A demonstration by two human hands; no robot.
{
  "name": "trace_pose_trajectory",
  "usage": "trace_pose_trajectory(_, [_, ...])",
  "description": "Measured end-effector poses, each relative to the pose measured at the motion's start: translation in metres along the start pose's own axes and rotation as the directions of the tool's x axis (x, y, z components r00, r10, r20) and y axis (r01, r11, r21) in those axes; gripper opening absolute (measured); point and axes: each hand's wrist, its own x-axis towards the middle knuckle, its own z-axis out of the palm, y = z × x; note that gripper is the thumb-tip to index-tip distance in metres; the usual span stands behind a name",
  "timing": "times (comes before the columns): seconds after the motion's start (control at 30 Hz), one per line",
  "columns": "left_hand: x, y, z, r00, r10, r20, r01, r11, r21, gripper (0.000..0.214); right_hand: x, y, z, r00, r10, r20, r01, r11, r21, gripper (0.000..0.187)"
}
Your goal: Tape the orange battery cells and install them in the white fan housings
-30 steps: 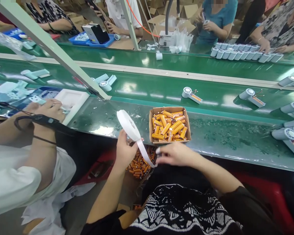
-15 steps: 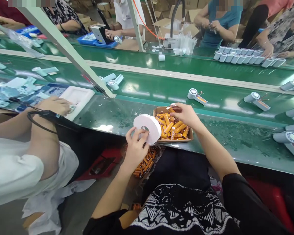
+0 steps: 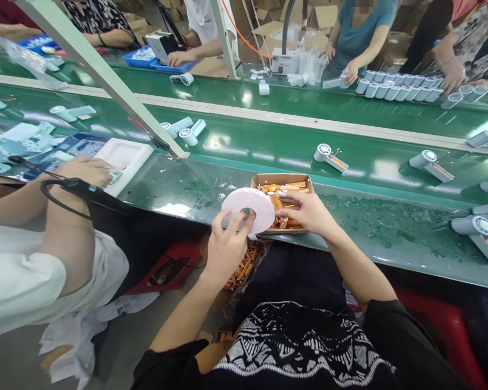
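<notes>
My left hand [image 3: 226, 246] grips a white roll of tape [image 3: 248, 208], flat face toward me, with fingers at its core hole. My right hand [image 3: 307, 211] is beside the roll, over a small cardboard box of orange batteries [image 3: 283, 180]; its fingers are pinched at the roll's edge, on what looks like an orange battery or the tape end. The box sits on the near green bench edge [image 3: 370, 227]. A bag of more orange batteries [image 3: 244, 265] lies below the bench by my knees.
A co-worker's arm [image 3: 57, 206] with a black cable rests at left by a white foam tray [image 3: 124, 157]. White fan parts [image 3: 329, 157] ride the green conveyor. A slanted metal post [image 3: 106, 81] crosses at left. Several people work across the belt.
My right hand came back from the box's far edge to the tape roll. My left hand kept the roll and turned it slightly; a second ago a strip of tape was pulled off.
</notes>
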Motion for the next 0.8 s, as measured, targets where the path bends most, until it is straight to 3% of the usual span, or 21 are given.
trace_pose_trajectory(0.13, [0.009,0.006,-0.004,0.995,0.087,-0.038,-0.087,0.996,0.012,0.057,-0.002,0.014,0.013,0.974,0.055,-0.218,-0.001,0.97,0.241,0.05])
trace_pose_trajectory(0.2, [0.012,0.011,-0.001,0.991,0.104,-0.081,-0.104,0.995,-0.003,0.057,-0.005,0.02,0.026,0.927,0.093,-0.365,0.049,0.931,0.362,0.059])
trace_pose_trajectory(0.3, [0.011,0.021,0.011,0.977,0.083,-0.196,-0.09,0.996,-0.027,0.053,-0.014,0.024,0.05,0.819,0.146,-0.555,0.182,0.85,0.493,0.064])
trace_pose_trajectory(0.4, [0.009,0.032,0.023,0.965,0.015,-0.261,-0.035,0.997,-0.074,0.05,-0.022,0.022,0.069,0.751,0.187,-0.634,0.281,0.778,0.562,0.061])
trace_pose_trajectory(0.47, [0.009,0.038,0.024,0.969,-0.018,-0.247,-0.016,0.991,-0.134,0.048,-0.023,0.016,0.071,0.764,0.18,-0.619,0.299,0.751,0.588,0.058])
trace_pose_trajectory(0.53, [0.009,0.048,0.02,0.975,-0.022,-0.223,-0.023,0.98,-0.199,0.048,-0.019,0.01,0.059,0.803,0.131,-0.581,0.297,0.757,0.582,0.053])
trace_pose_trajectory(0.6, [0.007,0.061,0.011,0.978,0.004,-0.209,-0.059,0.966,-0.254,0.047,-0.011,0.003,0.033,0.814,0.06,-0.578,0.311,0.795,0.52,0.05])
trace_pose_trajectory(0.67, [0.001,0.072,0.003,0.977,0.109,-0.186,-0.167,0.928,-0.334,0.046,-0.003,-0.002,-0.005,0.746,-0.007,-0.666,0.367,0.839,0.403,0.048])
trace_pose_trajectory(0.73, [-0.009,0.069,0.001,0.965,0.197,-0.174,-0.252,0.881,-0.4,0.048,0.0,-0.003,-0.044,0.624,-0.065,-0.779,0.421,0.868,0.264,0.048])
trace_pose_trajectory(0.77, [-0.013,0.059,0.003,0.967,0.178,-0.181,-0.237,0.888,-0.394,0.049,-0.002,-0.002,-0.06,0.586,-0.09,-0.805,0.427,0.879,0.212,0.05])
trace_pose_trajectory(0.8, [-0.016,0.042,0.008,0.976,0.104,-0.192,-0.168,0.92,-0.354,0.049,-0.007,0.001,-0.071,0.584,-0.106,-0.805,0.414,0.892,0.183,0.053])
